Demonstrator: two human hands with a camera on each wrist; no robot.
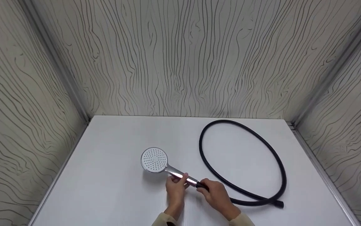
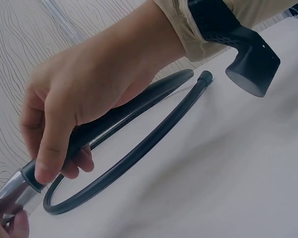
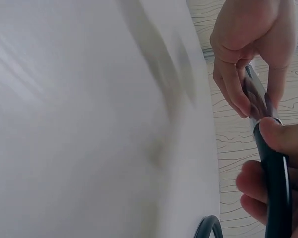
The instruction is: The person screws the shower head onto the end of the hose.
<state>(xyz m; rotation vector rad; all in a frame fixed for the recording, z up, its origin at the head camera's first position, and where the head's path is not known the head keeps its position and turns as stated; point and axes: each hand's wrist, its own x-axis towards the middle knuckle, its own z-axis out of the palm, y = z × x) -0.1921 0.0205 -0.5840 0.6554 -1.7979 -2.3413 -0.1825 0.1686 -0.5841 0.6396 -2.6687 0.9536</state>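
A chrome hand shower head (image 1: pixel 154 160) with a round white spray face points up and left. My left hand (image 1: pixel 176 190) grips its chrome handle (image 1: pixel 174 172) between thumb and fingers. Close beside it, my right hand (image 1: pixel 216 194) pinches the black end fitting of a shower hose (image 1: pixel 283 175), which meets the foot of the handle in line. In the left wrist view, the hose's collar (image 2: pixel 30 172) sits against the chrome, with the right thumb pressed over it. From the right wrist, both hands show around the joint, held above the table.
The hose lies in a wide loop on the white table (image 1: pixel 111 141), its loose black end (image 1: pixel 278 204) at the front right, crossed by the loop. Wood-grain panels (image 1: pixel 177 59) rise behind and on both sides, with metal rails at the corners.
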